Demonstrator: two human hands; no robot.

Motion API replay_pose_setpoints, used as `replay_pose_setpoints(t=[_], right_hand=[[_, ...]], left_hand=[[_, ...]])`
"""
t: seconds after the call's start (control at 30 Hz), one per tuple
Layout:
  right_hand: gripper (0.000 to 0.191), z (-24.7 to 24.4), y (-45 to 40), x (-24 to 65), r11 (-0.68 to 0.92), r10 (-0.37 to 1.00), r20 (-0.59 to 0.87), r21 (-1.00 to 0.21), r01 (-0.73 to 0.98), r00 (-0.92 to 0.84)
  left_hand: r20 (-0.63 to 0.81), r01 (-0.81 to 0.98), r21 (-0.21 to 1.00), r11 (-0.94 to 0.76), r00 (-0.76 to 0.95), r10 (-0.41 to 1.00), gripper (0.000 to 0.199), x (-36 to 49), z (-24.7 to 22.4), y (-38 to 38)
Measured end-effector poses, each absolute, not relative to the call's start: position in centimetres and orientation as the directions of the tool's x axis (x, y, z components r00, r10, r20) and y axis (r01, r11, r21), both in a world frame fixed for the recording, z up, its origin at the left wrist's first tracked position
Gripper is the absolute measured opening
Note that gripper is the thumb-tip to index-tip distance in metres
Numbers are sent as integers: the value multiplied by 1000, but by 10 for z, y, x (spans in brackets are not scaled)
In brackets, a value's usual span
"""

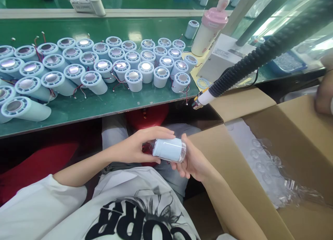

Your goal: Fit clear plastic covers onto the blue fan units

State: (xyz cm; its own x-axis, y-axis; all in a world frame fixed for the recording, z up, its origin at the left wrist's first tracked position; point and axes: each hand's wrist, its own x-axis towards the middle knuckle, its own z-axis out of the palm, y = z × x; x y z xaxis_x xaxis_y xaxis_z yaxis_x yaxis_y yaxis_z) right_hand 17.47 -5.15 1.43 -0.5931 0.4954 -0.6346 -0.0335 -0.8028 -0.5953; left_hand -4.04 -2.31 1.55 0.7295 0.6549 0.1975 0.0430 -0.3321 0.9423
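Above my lap I hold a light-blue cylinder (168, 149) lying on its side, with a clear plastic cover around its right end. My left hand (145, 142) closes on the cylinder's left end, thumb below and fingers above. The right hand (191, 160) grips the clear-covered end, its fingers beneath. Rows of similar blue cylinders (95, 83) with slotted rims, silver centres and thin red wires stand on the green bench in front of me; those at the left lean. A few wires hang near the bench edge.
An open cardboard box (234, 156) at my right contains clear plastic covers (270, 163). A black corrugated hose (239, 71) slants above it, its nozzle near the bench edge. A pink-topped device (209, 28) stands behind. Another person's arm (324, 90) shows at far right.
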Motion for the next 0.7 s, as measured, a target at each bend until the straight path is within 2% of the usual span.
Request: replay_pose_setpoints(t=[0.03, 0.1, 0.13, 0.2, 0.27, 0.3, 0.33, 0.37, 0.4, 0.47, 0.53, 0.57, 0.7], right_hand=[[78, 13, -53, 175, -773, 526, -610, -634, -34, -593], [76, 8, -57, 178, -619, 687, -496, -782, -71, -531], [73, 6, -59, 180, -478, 793, -387, -874, -87, -471], [69, 4, -62, 186, -73, 927, -58, -997, -27, -371], [65, 4, -63, 192, 346, 873, 271, -930, 123, -406], [62, 5, -63, 195, 480, 817, 361, -858, 183, -450], [59, 6, -63, 196, 543, 783, 395, -810, 219, -480], [57, 7, -63, 197, 538, 786, 386, -812, 227, -483], [55, 9, -63, 197, 468, 820, 337, -860, 203, -462], [54, 12, -64, 196, 191, 901, 145, -979, 75, -408], [51, 15, -65, 194, -77, 919, -42, -994, -74, -391], [49, 16, -65, 194, -162, 913, -104, -980, -117, -393], [54, 15, -66, 196, -285, 888, -236, -956, -69, -394]], left_hand=[[158, 52, 958, -280, 721, 675, 65, -40, 17, -25], [51, 66, 989, -135, 699, 714, 61, -38, 20, -28], [-8, 69, 996, -54, 686, 728, 60, -38, 22, -29], [-109, 60, 994, 92, 668, 736, 58, -37, 26, -31], [-174, 38, 979, 200, 669, 723, 57, -37, 29, -32], [-191, 24, 971, 237, 675, 713, 57, -37, 30, -32], [-192, 8, 967, 256, 685, 703, 58, -37, 30, -32], [-181, -2, 967, 254, 696, 695, 60, -37, 30, -31], [-156, -7, 974, 226, 704, 693, 63, -37, 31, -31], [-82, -10, 992, 127, 713, 696, 70, -38, 31, -30], [-54, -3, 997, 80, 718, 694, 72, -38, 32, -29], [-67, 1, 995, 96, 721, 690, 71, -37, 32, -29], [-156, -6, 970, 241, 747, 646, 73, -35, 28, -29]])
